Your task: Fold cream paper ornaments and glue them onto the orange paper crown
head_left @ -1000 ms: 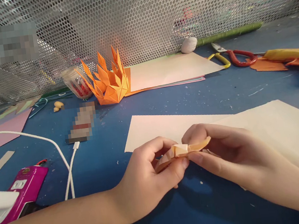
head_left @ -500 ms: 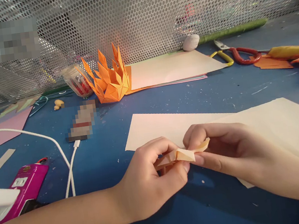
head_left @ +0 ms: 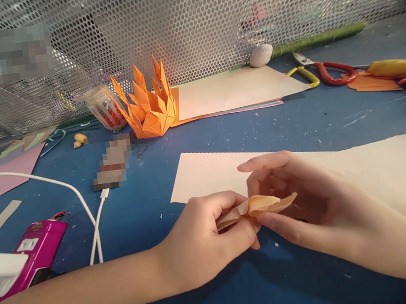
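A small piece of folded paper (head_left: pixel 265 203), pale orange with petal-like flaps, is pinched between the thumb and fingers of my left hand (head_left: pixel 215 242). My right hand (head_left: pixel 307 208) is beside its free end, index finger lifted and thumb tip just under the flaps. The right hand's fingers are apart and do not grip the paper. Beneath and behind the hands lie cream paper sheets (head_left: pixel 205 171) on the blue table (head_left: pixel 147 179). An orange folded-paper piece with tall pointed petals (head_left: pixel 155 113) stands farther back.
Behind rises a perforated metal panel (head_left: pixel 189 24). Red-handled scissors (head_left: pixel 334 72), a green rod (head_left: pixel 322 37), a white stone (head_left: pixel 261 55) and a paper stack (head_left: pixel 232 91) lie along the back. At left are a magenta power strip (head_left: pixel 39 248), white cable (head_left: pixel 77 193) and jar (head_left: pixel 105 110).
My right hand has let go of the folded paper, its index finger rising and fingers spreading. The paper's flaps stand farther apart now. My left hand keeps its pinch.
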### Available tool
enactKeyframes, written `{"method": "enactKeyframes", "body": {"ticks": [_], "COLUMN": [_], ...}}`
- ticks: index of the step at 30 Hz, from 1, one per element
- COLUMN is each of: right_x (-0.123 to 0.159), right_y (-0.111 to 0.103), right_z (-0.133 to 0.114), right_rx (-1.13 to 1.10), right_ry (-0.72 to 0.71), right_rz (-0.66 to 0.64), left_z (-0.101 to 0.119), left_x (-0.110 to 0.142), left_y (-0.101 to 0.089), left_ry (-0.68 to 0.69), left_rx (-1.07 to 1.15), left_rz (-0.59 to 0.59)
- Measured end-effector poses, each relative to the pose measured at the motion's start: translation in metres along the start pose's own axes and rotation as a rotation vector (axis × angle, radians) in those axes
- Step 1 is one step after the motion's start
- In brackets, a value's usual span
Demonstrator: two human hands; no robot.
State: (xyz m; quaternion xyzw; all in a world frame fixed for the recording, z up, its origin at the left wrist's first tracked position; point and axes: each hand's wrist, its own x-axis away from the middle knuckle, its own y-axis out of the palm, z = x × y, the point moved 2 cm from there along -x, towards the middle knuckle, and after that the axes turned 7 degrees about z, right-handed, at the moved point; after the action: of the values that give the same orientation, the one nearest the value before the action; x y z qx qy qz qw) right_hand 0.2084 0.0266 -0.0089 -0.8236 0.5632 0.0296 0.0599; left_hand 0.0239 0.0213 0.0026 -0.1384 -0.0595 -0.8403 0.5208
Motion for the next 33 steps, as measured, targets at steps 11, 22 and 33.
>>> {"method": "enactKeyframes", "body": {"ticks": [11,22,33], "right_x": [-0.004,-0.002,-0.003], "right_y": [-0.005,-0.002,0.002], "right_z": [-0.004,0.0,0.001], "right_rx": [0.068,-0.157,-0.143], "right_ry": [0.07,0.233,0.187], "right_rz": [-0.108,-0.184,0.013], "left_z": [0.004,0.009,-0.003], "left_x": [-0.002,-0.005,-0.001], "left_y": [-0.003,-0.007,-0.003], "left_ry": [-0.07,-0.125,-0.047], "left_rx": [0.07,0.171,0.074], "left_rz": [-0.144,-0.222,-0.033]}}
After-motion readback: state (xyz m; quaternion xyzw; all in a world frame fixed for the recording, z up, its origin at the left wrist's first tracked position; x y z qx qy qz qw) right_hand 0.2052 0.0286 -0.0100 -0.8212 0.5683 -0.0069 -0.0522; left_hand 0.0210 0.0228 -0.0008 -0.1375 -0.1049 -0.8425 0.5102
